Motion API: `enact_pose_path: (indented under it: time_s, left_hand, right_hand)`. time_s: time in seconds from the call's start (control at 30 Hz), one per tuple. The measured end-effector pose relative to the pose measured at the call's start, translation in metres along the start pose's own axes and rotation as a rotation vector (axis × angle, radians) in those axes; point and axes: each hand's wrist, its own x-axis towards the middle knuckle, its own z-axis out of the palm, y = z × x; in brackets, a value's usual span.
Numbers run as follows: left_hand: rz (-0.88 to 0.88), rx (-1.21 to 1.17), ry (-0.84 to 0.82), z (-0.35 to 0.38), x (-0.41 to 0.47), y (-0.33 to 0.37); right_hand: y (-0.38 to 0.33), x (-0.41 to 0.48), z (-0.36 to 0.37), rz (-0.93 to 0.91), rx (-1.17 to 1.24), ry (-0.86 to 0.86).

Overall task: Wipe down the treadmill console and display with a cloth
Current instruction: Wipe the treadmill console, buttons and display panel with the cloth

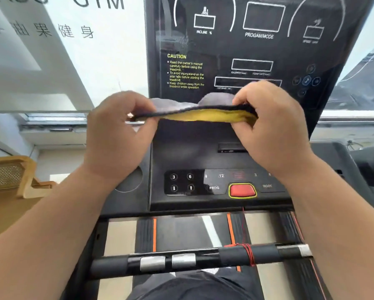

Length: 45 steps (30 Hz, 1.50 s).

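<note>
A cloth point(194, 112), grey on top, yellow underneath with a dark edge, is stretched flat between both hands in front of the treadmill. My left hand point(119, 135) pinches its left end and my right hand point(272, 131) pinches its right end. Behind the cloth rises the black display panel point(235, 50) with white outlines and a yellow CAUTION text. Below the hands lies the black console point(203, 161) with number buttons and a red stop button point(242, 190). The cloth hangs in the air, just in front of the display's lower part.
A black handlebar point(199, 259) with silver sensor pads and red cord wrapped on it crosses near my body. The treadmill belt point(181, 230) shows below. A wooden piece of furniture point(12, 180) stands at left. Windows with lettering lie behind.
</note>
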Motion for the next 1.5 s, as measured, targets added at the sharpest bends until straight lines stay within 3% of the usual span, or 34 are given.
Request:
enact_pose_path:
  time_s: [0.1, 0.23, 0.27, 0.33, 0.43, 0.57, 0.77, 1.0, 1.17, 1.37, 1.5]
  left_hand:
    - [0.084, 0.028, -0.196, 0.002, -0.043, -0.024]
    - [0.083, 0.106, -0.49, 0.012, -0.115, -0.056]
    - [0.081, 0.12, -0.553, 0.013, -0.129, -0.061]
    - [0.035, 0.137, -0.61, 0.013, -0.148, -0.067]
    - [-0.081, 0.186, -0.53, 0.008, -0.152, -0.07]
    - [-0.171, 0.323, -0.488, 0.006, -0.144, -0.082]
    - [-0.244, 0.431, -0.558, 0.009, -0.15, -0.096]
    - [-0.232, 0.422, -0.559, 0.01, -0.158, -0.104]
    - [-0.196, 0.431, -0.581, 0.009, -0.157, -0.105]
    - [-0.25, 0.394, -0.514, 0.01, -0.158, -0.106]
    - [-0.307, 0.331, -0.399, 0.01, -0.156, -0.106]
  right_hand:
    - [0.012, -0.048, 0.012, -0.014, -0.024, -0.236]
    - [0.027, -0.107, 0.041, 0.029, -0.134, -0.857]
    - [0.026, -0.115, 0.047, 0.054, -0.115, -0.898]
    - [0.016, -0.121, 0.061, 0.098, -0.036, -0.791]
    - [-0.01, -0.114, 0.09, 0.133, 0.062, -0.62]
    - [-0.04, -0.109, 0.141, 0.116, -0.015, -0.748]
    - [-0.034, -0.114, 0.168, 0.056, -0.206, -0.74]
    - [0.03, -0.145, 0.123, 0.292, -0.414, -0.756]
    - [0.001, -0.129, 0.147, 0.394, -0.42, -0.681]
    - [-0.069, -0.107, 0.188, 0.062, -0.243, -0.734]
    - [-0.059, -0.121, 0.179, -0.158, -0.148, -0.764]
